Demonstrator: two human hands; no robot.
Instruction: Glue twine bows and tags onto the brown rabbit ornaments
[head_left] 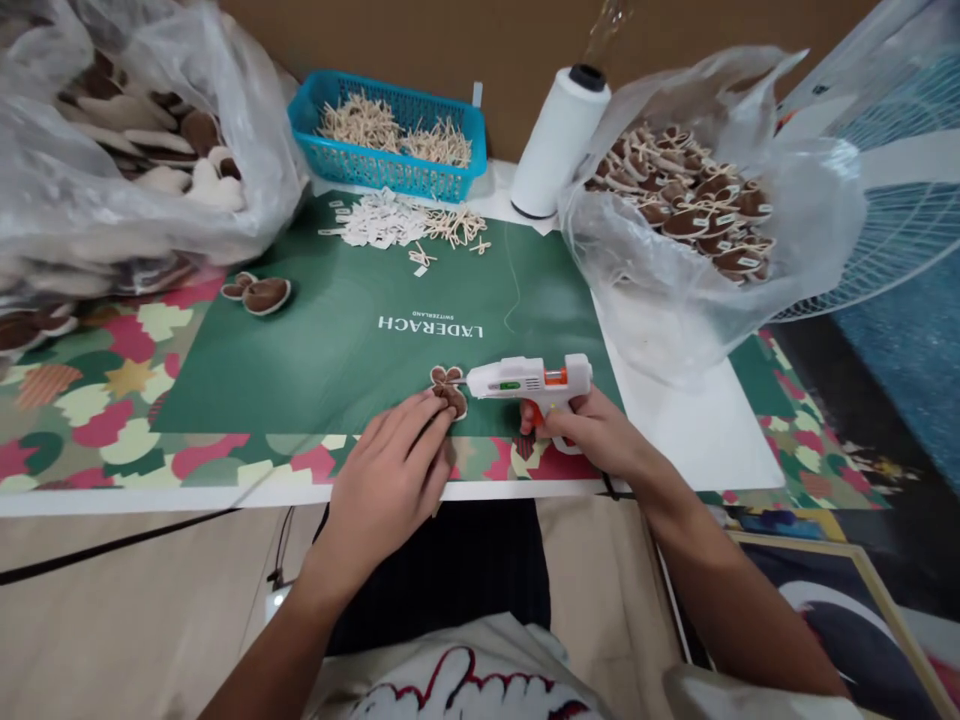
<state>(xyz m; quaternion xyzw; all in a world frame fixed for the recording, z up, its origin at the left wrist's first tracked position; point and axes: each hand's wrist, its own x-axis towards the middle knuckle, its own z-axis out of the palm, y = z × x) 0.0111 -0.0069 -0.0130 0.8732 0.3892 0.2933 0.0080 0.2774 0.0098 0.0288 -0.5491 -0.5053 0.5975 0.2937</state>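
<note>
My left hand presses a small brown bunny-shaped plush piece onto the green sheet, its fingers over the lower left side. Two ears with pale edging point away from me. In my right hand is a white hot glue gun, gripped by its handle with a finger at the orange trigger. The nozzle reaches the piece at the base of the ears; whether it touches is too small to tell. Another brown bunny-shaped piece lies farther off to the left.
White tags and tied cream bows lie in piles before a blue basket of cream cords. Clear plastic bags of plush pieces and bow-trimmed pieces flank them. A white thread cone and a fan stand rightward.
</note>
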